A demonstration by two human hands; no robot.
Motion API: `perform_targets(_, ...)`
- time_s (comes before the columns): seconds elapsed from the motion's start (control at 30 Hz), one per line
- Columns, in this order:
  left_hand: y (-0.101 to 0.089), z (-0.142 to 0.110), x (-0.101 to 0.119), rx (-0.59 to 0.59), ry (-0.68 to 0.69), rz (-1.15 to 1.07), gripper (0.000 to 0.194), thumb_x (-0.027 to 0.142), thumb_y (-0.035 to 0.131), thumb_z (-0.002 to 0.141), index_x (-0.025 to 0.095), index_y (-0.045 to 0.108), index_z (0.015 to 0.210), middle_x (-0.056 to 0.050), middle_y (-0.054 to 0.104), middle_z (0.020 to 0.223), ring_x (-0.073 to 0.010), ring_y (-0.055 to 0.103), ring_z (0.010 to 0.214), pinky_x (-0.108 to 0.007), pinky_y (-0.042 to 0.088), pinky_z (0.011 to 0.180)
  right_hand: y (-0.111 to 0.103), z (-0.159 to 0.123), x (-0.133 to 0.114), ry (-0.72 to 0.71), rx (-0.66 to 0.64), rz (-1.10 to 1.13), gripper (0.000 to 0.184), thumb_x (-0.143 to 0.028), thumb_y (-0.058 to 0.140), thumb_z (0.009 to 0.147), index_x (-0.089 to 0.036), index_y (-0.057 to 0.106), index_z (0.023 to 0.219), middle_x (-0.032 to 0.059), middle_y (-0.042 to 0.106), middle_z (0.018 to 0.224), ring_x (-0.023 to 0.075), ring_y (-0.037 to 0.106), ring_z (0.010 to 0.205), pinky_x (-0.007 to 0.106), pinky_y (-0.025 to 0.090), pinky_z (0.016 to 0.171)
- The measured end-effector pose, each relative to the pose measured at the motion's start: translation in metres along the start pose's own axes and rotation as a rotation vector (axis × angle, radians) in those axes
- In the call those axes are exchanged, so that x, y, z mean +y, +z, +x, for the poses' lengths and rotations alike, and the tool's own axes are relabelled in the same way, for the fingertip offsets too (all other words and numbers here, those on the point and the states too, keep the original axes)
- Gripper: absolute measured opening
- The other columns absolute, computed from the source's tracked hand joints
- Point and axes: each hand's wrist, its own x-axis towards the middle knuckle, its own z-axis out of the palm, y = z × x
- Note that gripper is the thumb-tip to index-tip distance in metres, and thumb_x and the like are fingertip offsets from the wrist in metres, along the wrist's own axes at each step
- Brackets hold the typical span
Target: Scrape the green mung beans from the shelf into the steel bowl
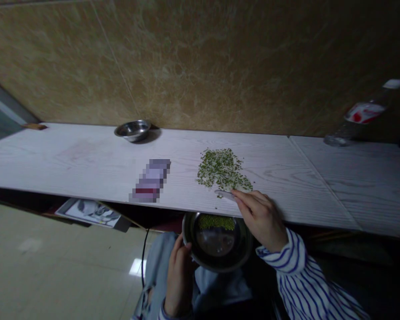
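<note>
My left hand point(180, 271) grips the left rim of a round metal bowl point(216, 262), held over the lap just below the shelf's front edge. Small green grains, like mung beans point(216, 222), lie gathered along the bowl's far side. My right hand point(262, 218) is closed around a small pale spoon point(224, 194), its tip low over the shelf top. Just beyond that tip, a loose patch of the same green grains point(220, 166) is spread on the white wood-grain shelf point(286, 178). A few stray grains lie near the edge.
A smaller metal bowl point(133, 130) stands at the back by the marbled wall point(193, 66). Left of the grains lies a flat, blurred-out rectangular object point(150, 180). A clear plastic bottle point(360, 115) stands at the far right. Below the shelf, an open drawer point(90, 211) holds assorted items.
</note>
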Motion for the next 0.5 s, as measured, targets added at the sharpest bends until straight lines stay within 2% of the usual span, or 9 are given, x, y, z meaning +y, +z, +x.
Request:
perform_targets(0.1, 0.0, -0.002, 0.003, -0.021, -0.018, -0.028, 0.056, 0.04, 0.067, 0.075, 0.02, 0.064, 0.128, -0.012, 0.068, 0.12, -0.0263, 0.064, 0.097, -0.037, 0.053, 0.082, -0.001, 0.001, -0.005, -0.028, -0.025, 0.046, 0.023, -0.018, 0.051, 0.098, -0.018, 0.071, 0.108, 0.007, 0.076, 0.089, 0.0192, 0.069, 0.083, 0.034, 0.053, 0.074)
perform_targets(0.3, -0.002, -0.004, 0.002, -0.004, -0.023, -0.005, 0.052, 0.04, 0.066, 0.076, 0.018, 0.066, 0.124, -0.013, 0.067, 0.124, -0.0292, 0.064, 0.104, -0.038, 0.052, 0.083, 0.003, 0.006, -0.003, -0.019, 0.0, 0.072, 0.024, -0.017, 0.051, 0.098, -0.019, 0.071, 0.111, 0.0075, 0.077, 0.094, 0.0197, 0.068, 0.087, 0.035, 0.053, 0.078)
perform_targets(0.5, 0.0, -0.006, 0.003, -0.068, -0.004, -0.027, 0.048, 0.039, 0.061, 0.082, 0.02, 0.064, 0.126, -0.011, 0.068, 0.12, -0.0272, 0.064, 0.103, -0.037, 0.051, 0.085, 0.009, 0.006, -0.009, -0.019, -0.065, 0.127, 0.024, -0.017, 0.051, 0.098, -0.019, 0.071, 0.109, 0.0065, 0.077, 0.092, 0.0188, 0.068, 0.086, 0.034, 0.053, 0.078)
